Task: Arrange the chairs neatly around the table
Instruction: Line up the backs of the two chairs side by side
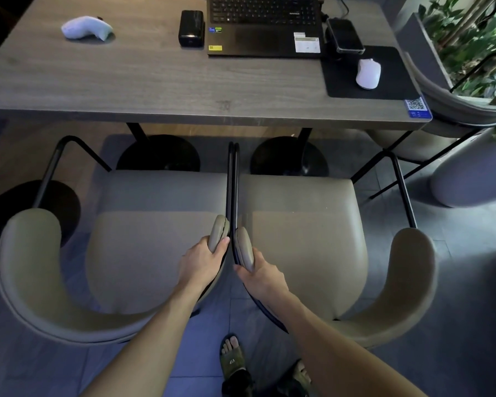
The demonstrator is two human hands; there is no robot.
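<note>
Two padded chairs stand side by side before the table (155,90), and the move turns on where each lies from the hand that holds it. The left chair (143,253) spreads away to the left of the left hand (205,262); the right chair (307,247) spreads away to the right of the right hand (259,275). Each hand is closed around the tip of its chair's inner armrest, fingers wrapped over the pad with the thumb side up, so each has only one corner of its chair.

Ahead of the fingers the two inner dark frame rails run straight toward the table, pressed together or nearly so. Both seats point squarely at the table edge, their front edges short of it, with the table's round black bases on the floor between. The curved backrests sweep round behind and outside the hands.

Both hands are equally close to their chairs, so a joint push forward along the rails looks like the natural step. Since each grip is off-centre, the chairs will likely tend to swivel outward as they go.

Farther ahead, on the tabletop, sit a laptop (264,24) and a white mouse (368,73). A third chair (453,110) stands at the table's right end.
</note>
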